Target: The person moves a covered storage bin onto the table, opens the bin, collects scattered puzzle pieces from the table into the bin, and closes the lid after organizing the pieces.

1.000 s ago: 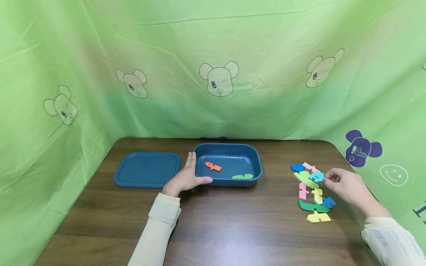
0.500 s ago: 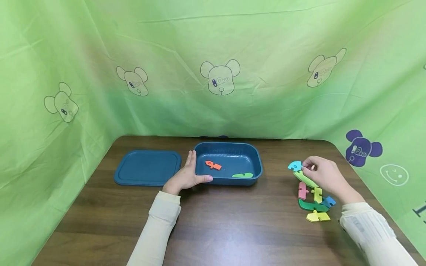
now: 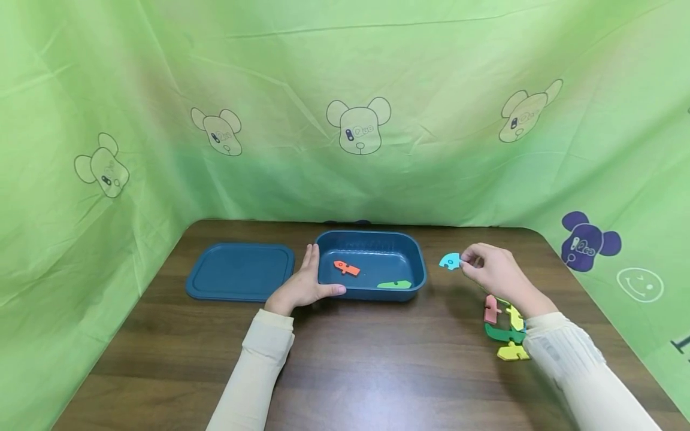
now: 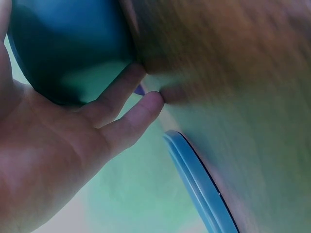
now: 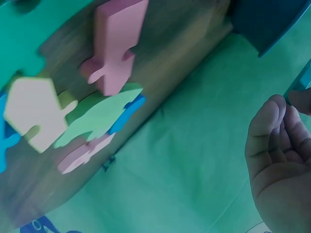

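Note:
Between the thumb and fingertips of my right hand (image 3: 495,274) a light blue puzzle piece (image 3: 450,261) is pinched, held over the table just right of the blue box (image 3: 372,294); its edge (image 5: 300,80) shows in the right wrist view. My left hand (image 3: 299,290) rests against the box's left end, fingers extended along that side and thumb at the front rim. The left wrist view shows two straight fingers (image 4: 131,119) beside the box wall (image 4: 73,39). Inside the box lie an orange puzzle piece (image 3: 347,268) and a light green one (image 3: 394,284).
A flat blue lid (image 3: 239,271) lies left of the box. Under and beside my right forearm are several loose puzzle pieces: pink (image 3: 490,309), yellow (image 3: 512,352), dark green (image 3: 502,334), plus light green (image 5: 97,116) and blue (image 5: 127,114). A green curtain (image 3: 269,179) hangs behind the table.
My right hand has carried the light blue puzzle piece left from above the loose pieces toward the box. My left hand has stayed at the box's left end.

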Demonstrator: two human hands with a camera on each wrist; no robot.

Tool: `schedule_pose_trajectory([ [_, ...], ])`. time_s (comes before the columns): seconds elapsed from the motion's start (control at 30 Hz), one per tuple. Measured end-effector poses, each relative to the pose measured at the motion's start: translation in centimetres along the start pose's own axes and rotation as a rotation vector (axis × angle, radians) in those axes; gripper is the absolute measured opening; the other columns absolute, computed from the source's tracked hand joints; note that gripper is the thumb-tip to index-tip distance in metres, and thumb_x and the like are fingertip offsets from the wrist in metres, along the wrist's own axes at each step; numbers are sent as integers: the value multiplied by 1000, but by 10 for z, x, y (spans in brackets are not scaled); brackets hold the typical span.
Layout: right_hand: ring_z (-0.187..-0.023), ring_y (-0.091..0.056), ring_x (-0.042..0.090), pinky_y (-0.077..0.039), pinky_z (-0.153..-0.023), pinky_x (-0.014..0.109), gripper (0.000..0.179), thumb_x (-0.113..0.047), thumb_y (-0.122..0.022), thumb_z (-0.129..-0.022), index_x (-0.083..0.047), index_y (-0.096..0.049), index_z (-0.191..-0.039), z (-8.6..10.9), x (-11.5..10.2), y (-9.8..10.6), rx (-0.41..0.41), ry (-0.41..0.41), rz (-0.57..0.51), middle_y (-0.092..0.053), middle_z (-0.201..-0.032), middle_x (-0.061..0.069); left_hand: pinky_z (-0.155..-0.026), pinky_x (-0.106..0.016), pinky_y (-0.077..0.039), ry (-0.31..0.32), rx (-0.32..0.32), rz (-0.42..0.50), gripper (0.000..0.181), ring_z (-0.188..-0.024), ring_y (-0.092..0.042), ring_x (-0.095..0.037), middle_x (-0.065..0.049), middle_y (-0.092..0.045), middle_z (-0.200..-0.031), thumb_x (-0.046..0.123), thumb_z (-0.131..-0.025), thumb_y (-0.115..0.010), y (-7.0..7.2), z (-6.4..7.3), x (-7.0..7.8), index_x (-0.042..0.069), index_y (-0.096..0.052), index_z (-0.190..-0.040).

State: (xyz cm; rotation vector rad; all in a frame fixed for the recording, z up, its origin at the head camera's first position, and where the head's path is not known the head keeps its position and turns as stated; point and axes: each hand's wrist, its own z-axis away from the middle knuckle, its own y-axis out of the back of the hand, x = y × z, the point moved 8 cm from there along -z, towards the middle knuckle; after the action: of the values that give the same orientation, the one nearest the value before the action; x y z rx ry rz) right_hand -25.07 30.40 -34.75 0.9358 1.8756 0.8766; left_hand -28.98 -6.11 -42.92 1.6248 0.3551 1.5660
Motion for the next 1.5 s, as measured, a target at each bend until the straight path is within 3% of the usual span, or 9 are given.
schedule_pose_trajectory([
  [0.77,-71,-57,17,-47,-64,36,6,-4,-70,-85,-8,-67,-85,-24,-30,-21,-22,51,-39,-62,-77,-2,-106,-51,-41,1,-2,7,125,-147,-26,-40,-5,14,-168,59,-83,-77,1,0,2,15,10,-162],
  [1.5,-73,-58,17,-49,-67,37,4,-5,-68,-88,-7,-66,-85,-49,-48,-53,-104,82,-59,-62,-79,0,-106,-52,-41,8,-1,-2,125,-146,-29,-41,-6,13,-169,59,-84,-76,0,-1,0,15,10,-162],
])
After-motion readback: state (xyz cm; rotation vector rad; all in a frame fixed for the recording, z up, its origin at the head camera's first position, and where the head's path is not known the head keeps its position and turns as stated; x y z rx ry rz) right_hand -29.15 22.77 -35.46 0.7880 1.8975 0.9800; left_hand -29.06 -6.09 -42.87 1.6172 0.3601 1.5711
